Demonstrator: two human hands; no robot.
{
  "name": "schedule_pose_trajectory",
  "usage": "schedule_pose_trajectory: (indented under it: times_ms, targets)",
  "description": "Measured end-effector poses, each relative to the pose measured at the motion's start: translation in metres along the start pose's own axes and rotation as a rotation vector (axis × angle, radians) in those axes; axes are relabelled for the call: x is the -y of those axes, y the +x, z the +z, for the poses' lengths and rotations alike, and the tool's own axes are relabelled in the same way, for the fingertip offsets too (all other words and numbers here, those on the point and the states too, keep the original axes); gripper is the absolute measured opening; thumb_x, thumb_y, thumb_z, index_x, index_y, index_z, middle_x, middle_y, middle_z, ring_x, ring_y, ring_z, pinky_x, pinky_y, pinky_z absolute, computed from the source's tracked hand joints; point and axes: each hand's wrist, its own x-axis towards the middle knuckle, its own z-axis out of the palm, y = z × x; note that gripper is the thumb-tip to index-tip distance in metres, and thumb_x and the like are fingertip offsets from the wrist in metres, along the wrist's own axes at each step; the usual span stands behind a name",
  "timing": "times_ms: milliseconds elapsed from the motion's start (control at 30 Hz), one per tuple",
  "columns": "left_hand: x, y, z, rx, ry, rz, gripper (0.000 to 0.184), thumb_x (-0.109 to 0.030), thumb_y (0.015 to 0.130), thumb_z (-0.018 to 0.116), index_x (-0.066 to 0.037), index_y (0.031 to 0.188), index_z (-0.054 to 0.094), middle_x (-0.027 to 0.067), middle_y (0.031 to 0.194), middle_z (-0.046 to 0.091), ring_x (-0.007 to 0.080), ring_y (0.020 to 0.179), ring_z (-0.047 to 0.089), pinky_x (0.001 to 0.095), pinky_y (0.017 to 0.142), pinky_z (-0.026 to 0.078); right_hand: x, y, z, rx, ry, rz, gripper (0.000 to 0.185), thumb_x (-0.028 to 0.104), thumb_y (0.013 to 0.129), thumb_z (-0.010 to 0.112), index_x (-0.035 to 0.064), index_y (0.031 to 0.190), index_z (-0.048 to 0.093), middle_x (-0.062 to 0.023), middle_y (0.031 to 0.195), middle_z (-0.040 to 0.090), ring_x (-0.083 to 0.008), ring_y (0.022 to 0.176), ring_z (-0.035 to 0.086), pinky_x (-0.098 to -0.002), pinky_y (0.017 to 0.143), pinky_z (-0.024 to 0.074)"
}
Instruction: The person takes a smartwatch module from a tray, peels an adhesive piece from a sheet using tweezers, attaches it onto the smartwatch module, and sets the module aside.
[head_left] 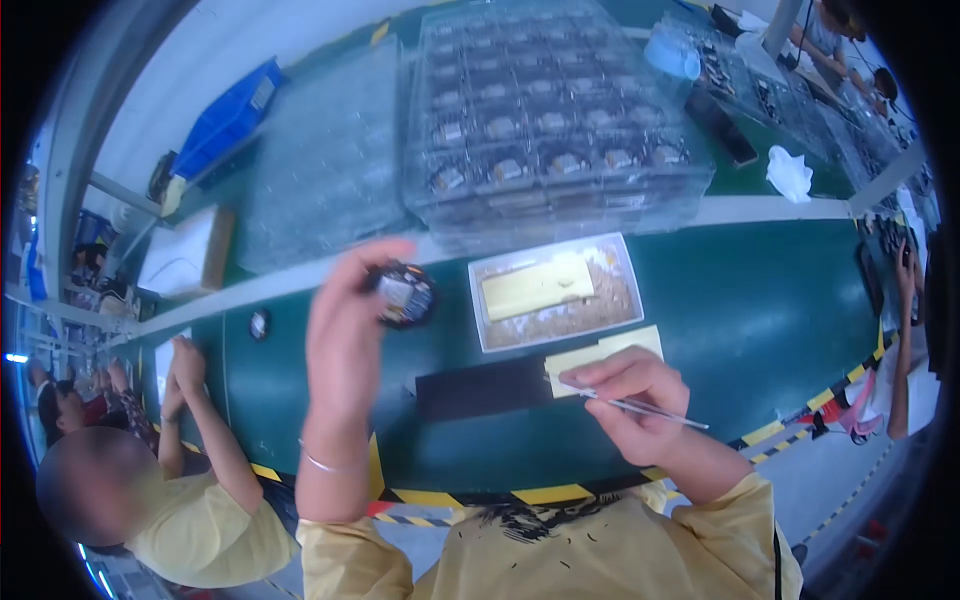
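Note:
Raised above the green bench, my left hand (348,335) grips a round dark circuit board (403,294) by its left edge; a pale label shows on the board. My right hand (638,400) pinches metal tweezers (655,411), their tips over a yellow sheet (618,346) that lies beside a black strip (482,389). Behind the strip is a white tray (476,310) of small pale pieces, with a yellow paper (540,286) lying in it.
Clear trays of round parts (560,120) are stacked at the back, beside empty clear trays (330,150). A blue bin (228,115) stands back left, crumpled white tissue (789,174) back right. A co-worker (205,520) sits at left; another person's arm (903,330) reaches in at right.

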Motion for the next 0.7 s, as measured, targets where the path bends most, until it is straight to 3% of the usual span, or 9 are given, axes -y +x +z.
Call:
schedule_pose_trajectory:
  times_ms: [67, 200, 333, 367, 467, 567, 667, 700]
  targets:
    - [-0.017, 0.042, -0.016, -0.025, 0.271, 0.080, 0.036, -0.002, 0.083, 0.047, -0.002, 0.117, 0.057, 0.0051, 0.104, 0.057, 0.0111, 0.089, 0.056, 0.0227, 0.076, 0.045, 0.002, 0.000, 0.002, 0.003, -0.029, 0.018, 0.017, -0.012, 0.078, 0.062, -0.0004, 0.089, 0.057, -0.0189, 0.097, 0.063, -0.0284, 0.091, 0.068, -0.0354, 0.081, 0.0558]
    - [-0.022, 0.122, -0.006, -0.013, 0.449, 0.074, 0.029, 0.002, 0.082, 0.057, -0.001, 0.111, 0.060, 0.0062, 0.099, 0.061, 0.0119, 0.089, 0.059, 0.0240, 0.075, 0.047, 0.005, 0.002, 0.000, 0.030, -0.118, 0.011, 0.016, -0.010, 0.077, 0.066, 0.0009, 0.087, 0.059, -0.0161, 0.096, 0.065, -0.0255, 0.089, 0.068, -0.0303, 0.073, 0.0545]
    - [0.011, 0.137, 0.010, 0.083, 0.578, 0.068, 0.024, 0.004, 0.079, 0.061, -0.001, 0.102, 0.064, 0.0074, 0.094, 0.066, 0.0123, 0.089, 0.061, 0.0260, 0.075, 0.048, 0.003, 0.001, -0.003, -0.076, -0.053, 0.085, 0.014, -0.007, 0.076, 0.067, 0.0014, 0.086, 0.063, -0.0145, 0.095, 0.067, -0.0243, 0.084, 0.067, -0.0301, 0.073, 0.0525]
    - [0.015, 0.136, 0.015, 0.039, 0.710, 0.195, 0.018, -0.001, 0.079, 0.063, -0.002, 0.097, 0.067, 0.0077, 0.090, 0.069, 0.0162, 0.090, 0.062, 0.0297, 0.077, 0.049, 0.003, 0.000, -0.001, -0.125, -0.015, 0.119, 0.013, -0.006, 0.076, 0.068, 0.0017, 0.086, 0.064, -0.0138, 0.094, 0.068, -0.0242, 0.082, 0.067, -0.0303, 0.072, 0.0515]
    - [0.014, 0.119, 0.023, -0.097, 0.951, 0.218, 0.016, -0.005, 0.080, 0.065, -0.003, 0.095, 0.068, 0.0114, 0.097, 0.068, 0.0220, 0.096, 0.062, 0.0328, 0.085, 0.047, 0.005, 0.001, 0.000, -0.086, -0.031, 0.126, 0.013, -0.006, 0.076, 0.068, 0.0014, 0.086, 0.064, -0.0135, 0.093, 0.068, -0.0242, 0.082, 0.067, -0.0301, 0.073, 0.0513]
    - [0.027, 0.110, 0.014, -0.156, 0.982, 0.564, 0.019, -0.008, 0.081, 0.065, -0.005, 0.099, 0.068, 0.0147, 0.104, 0.066, 0.0263, 0.102, 0.060, 0.0337, 0.092, 0.045, 0.005, 0.000, 0.001, -0.051, -0.051, 0.107, 0.013, -0.006, 0.076, 0.068, 0.0013, 0.087, 0.064, -0.0133, 0.092, 0.067, -0.0240, 0.082, 0.066, -0.0300, 0.072, 0.0513]
    - [-0.012, 0.072, 0.035, -0.170, 0.776, 0.582, 0.018, -0.006, 0.081, 0.063, -0.001, 0.098, 0.068, 0.0175, 0.106, 0.065, 0.0299, 0.105, 0.059, 0.0342, 0.094, 0.043, 0.003, -0.001, 0.002, -0.078, -0.052, 0.128, 0.013, -0.006, 0.076, 0.067, 0.0017, 0.087, 0.064, -0.0132, 0.091, 0.067, -0.0241, 0.082, 0.066, -0.0301, 0.072, 0.0513]
    - [-0.031, 0.053, 0.048, -0.080, 0.543, 0.579, 0.019, -0.008, 0.081, 0.063, 0.000, 0.097, 0.067, 0.0178, 0.106, 0.064, 0.0307, 0.105, 0.059, 0.0352, 0.094, 0.043, 0.003, 0.000, 0.002, -0.080, -0.066, 0.124, 0.014, -0.007, 0.076, 0.066, 0.0020, 0.086, 0.063, -0.0130, 0.091, 0.067, -0.0235, 0.082, 0.066, -0.0304, 0.072, 0.0514]
